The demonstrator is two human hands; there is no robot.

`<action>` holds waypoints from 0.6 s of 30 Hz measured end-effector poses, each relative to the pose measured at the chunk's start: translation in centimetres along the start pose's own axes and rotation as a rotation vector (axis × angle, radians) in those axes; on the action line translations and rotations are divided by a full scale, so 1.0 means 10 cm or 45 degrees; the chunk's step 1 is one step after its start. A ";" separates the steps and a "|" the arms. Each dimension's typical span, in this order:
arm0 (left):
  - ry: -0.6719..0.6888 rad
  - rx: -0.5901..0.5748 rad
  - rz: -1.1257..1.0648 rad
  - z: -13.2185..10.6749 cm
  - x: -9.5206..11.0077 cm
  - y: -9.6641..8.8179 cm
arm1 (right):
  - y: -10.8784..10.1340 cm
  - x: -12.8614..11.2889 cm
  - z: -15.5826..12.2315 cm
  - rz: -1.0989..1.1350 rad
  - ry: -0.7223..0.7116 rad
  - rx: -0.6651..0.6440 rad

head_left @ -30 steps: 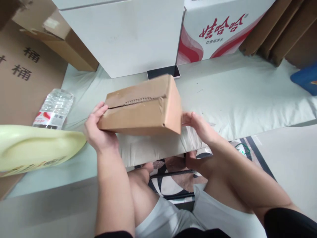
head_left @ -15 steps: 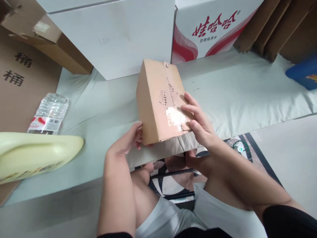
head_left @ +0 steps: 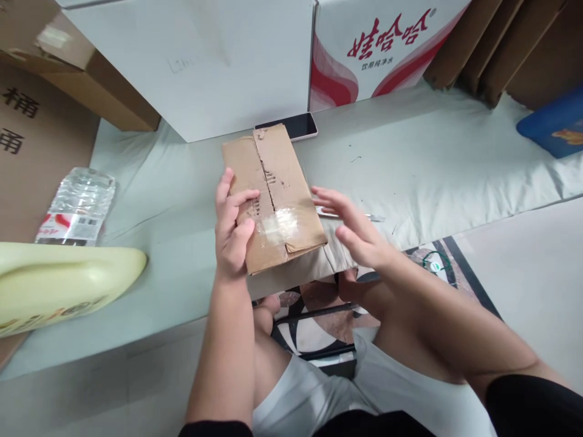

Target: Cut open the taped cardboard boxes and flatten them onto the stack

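Observation:
A small brown cardboard box (head_left: 277, 182) lies flat on the pale sheet (head_left: 423, 176), its taped seam facing up. My left hand (head_left: 233, 227) rests on the box's left side, fingers curled over the top face and holding it. My right hand (head_left: 353, 230) hovers just right of the box with its fingers spread, holding nothing. A thin metal tool (head_left: 350, 215) lies on the sheet under my right fingers; I cannot tell what it is.
A phone (head_left: 291, 125) lies behind the box. Large white cartons (head_left: 204, 60) and a red-printed carton (head_left: 378, 48) stand at the back. A water bottle (head_left: 75, 206) and a pale yellow object (head_left: 64, 285) sit left. Brown cardboard (head_left: 501, 54) leans at the right.
The box was turned over and laid flat with its seam up. My left hand moved onto its top. My right hand let go and opened beside it.

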State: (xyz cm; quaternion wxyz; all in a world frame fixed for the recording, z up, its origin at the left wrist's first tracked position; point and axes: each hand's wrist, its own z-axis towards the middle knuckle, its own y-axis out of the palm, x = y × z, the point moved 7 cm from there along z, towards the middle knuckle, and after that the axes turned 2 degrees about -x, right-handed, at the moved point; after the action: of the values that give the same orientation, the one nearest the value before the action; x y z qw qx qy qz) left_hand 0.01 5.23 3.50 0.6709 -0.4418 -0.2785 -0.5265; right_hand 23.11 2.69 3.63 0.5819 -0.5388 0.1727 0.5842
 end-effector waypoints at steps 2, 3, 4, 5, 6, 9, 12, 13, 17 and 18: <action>0.005 0.031 0.000 0.00 -0.03 0.00 | -0.15 0.21 -0.05 -0.277 0.262 0.077; 0.002 0.036 0.002 0.01 -0.04 0.00 | -0.21 0.32 -0.08 -0.464 0.395 0.072; -0.002 0.040 -0.001 0.01 -0.06 -0.01 | -0.26 0.42 -0.12 -0.648 0.509 0.034; -0.005 0.043 -0.012 0.01 -0.08 -0.01 | -0.30 0.52 -0.15 -0.802 0.592 -0.027; -0.007 0.044 -0.025 0.01 -0.09 -0.02 | -0.33 0.60 -0.18 -0.915 0.653 -0.088; 0.009 0.044 -0.056 0.02 -0.10 -0.02 | -0.46 0.76 -0.23 -1.049 0.774 -0.169; 0.038 0.068 -0.059 0.02 -0.10 0.00 | -0.74 0.75 -0.24 -0.914 0.828 0.121; 0.049 0.081 -0.056 0.02 -0.09 0.03 | -0.85 0.68 -0.24 -0.783 0.775 0.307; 0.110 0.177 -0.011 -0.06 0.00 0.17 | -1.05 0.09 -0.24 -0.134 0.154 0.860; 0.120 0.207 0.020 -0.09 0.04 0.21 | -1.03 -0.10 -0.25 -0.060 0.001 0.899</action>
State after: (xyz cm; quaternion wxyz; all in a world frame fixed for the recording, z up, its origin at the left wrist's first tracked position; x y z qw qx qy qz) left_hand 2.04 4.38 2.85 0.7211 -0.3627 -0.2850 -0.5170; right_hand 32.84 2.82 7.94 0.7456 -0.3084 0.3517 0.4747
